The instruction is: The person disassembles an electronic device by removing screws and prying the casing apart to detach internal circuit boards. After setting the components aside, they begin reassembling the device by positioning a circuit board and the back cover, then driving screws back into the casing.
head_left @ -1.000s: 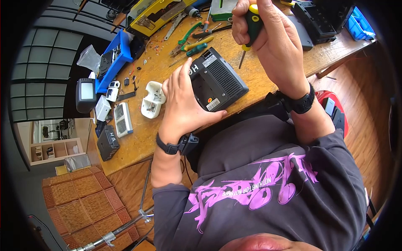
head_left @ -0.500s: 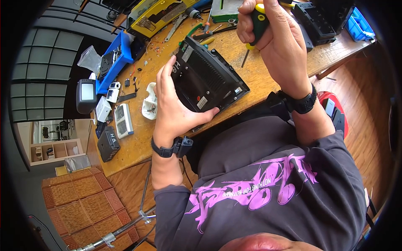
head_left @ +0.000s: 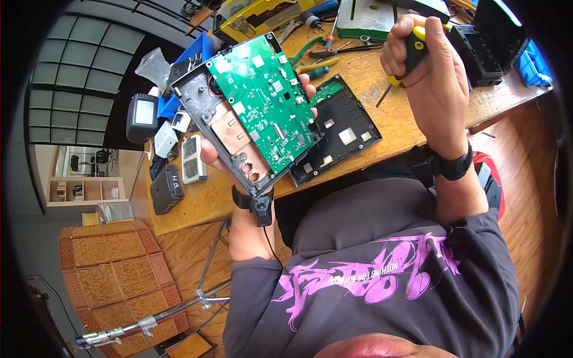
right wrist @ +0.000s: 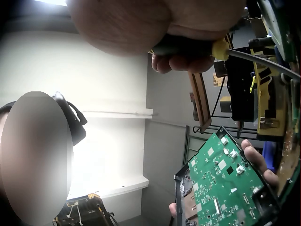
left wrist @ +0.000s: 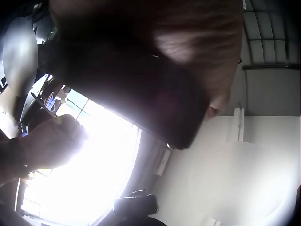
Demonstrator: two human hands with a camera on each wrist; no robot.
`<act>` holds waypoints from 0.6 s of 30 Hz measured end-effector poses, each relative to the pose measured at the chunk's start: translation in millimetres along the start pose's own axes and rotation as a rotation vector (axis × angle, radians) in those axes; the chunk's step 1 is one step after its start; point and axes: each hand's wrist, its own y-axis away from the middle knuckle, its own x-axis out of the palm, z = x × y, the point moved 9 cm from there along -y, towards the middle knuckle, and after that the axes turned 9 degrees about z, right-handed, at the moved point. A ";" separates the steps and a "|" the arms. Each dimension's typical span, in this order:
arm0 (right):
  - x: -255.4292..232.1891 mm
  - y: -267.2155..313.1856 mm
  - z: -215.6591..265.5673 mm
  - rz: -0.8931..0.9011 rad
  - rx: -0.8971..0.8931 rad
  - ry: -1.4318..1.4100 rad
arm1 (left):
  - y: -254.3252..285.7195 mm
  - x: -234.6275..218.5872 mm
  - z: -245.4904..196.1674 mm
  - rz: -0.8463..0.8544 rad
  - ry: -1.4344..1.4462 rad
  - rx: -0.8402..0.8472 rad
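Two hands are raised above a cluttered wooden workbench (head_left: 382, 128). The left hand (head_left: 218, 156) cups an opened device half (head_left: 236, 116) from beneath, fingertips (head_left: 310, 89) curling over its far edge, holding it tilted up toward the head camera, clear of the bench. That half is a grey tray-like shell carrying a green circuit board (head_left: 265, 98) studded with small chips and pale pads, with copper plates (head_left: 230, 131) beside the board. Just beyond it, flat on the bench, lies the black back cover (head_left: 340, 134), its inside facing up with a few small pale squares in it. The right hand (head_left: 433, 77) is fisted round a screwdriver (head_left: 412, 51) with a green and yellow handle, shaft pointing down toward the bench, well apart from the board. Farther left, a blue bin (head_left: 200, 51) holds small dark parts, and several small grey and white gadgets (head_left: 173, 161) lie near the bench edge.
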 end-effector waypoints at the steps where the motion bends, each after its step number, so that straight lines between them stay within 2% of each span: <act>1: -0.7 0.4 0.2 -0.003 0.000 -0.001 | -1.0 -0.4 -2.0 0.009 -0.025 0.007; 4: -2.9 1.4 0.7 -0.018 0.004 0.002 | -1.5 -0.9 -5.2 0.040 -0.143 -0.025; 7: -1.2 0.1 0.5 -0.006 -0.004 -0.007 | 0.5 3.2 -4.3 0.080 -0.092 -0.036; 9: 1.9 -1.0 -1.4 0.011 -0.013 -0.015 | 3.0 7.2 -8.3 0.041 -0.175 -0.035; 10: -1.5 -0.7 -4.9 -0.052 -0.004 -0.023 | 3.7 10.5 -9.6 0.006 -0.255 -0.036; 11: -6.3 1.4 -7.1 -0.119 0.006 -0.025 | 3.8 18.7 -12.3 -0.014 -0.280 0.035; 12: -7.5 2.1 -7.4 -0.130 0.013 -0.013 | 4.9 25.3 -8.6 -0.010 -0.265 0.027; 14: -9.6 1.2 -7.5 -0.142 0.017 -0.029 | 12.5 24.9 -17.2 -0.173 -0.704 0.048; 15: -10.3 0.7 -7.0 -0.141 0.023 -0.054 | 17.7 23.4 -15.6 -0.165 -0.865 0.018; 16: -11.5 0.5 -6.6 -0.146 0.024 -0.047 | 10.4 24.7 -18.9 -0.043 -1.068 -0.013; 17: -12.5 0.3 -6.2 -0.149 0.019 -0.050 | 12.1 24.4 -18.2 -0.039 -1.062 -0.015; 18: -13.8 0.2 -5.9 -0.152 0.014 -0.054 | 9.7 37.9 -20.5 -0.012 -1.378 -0.028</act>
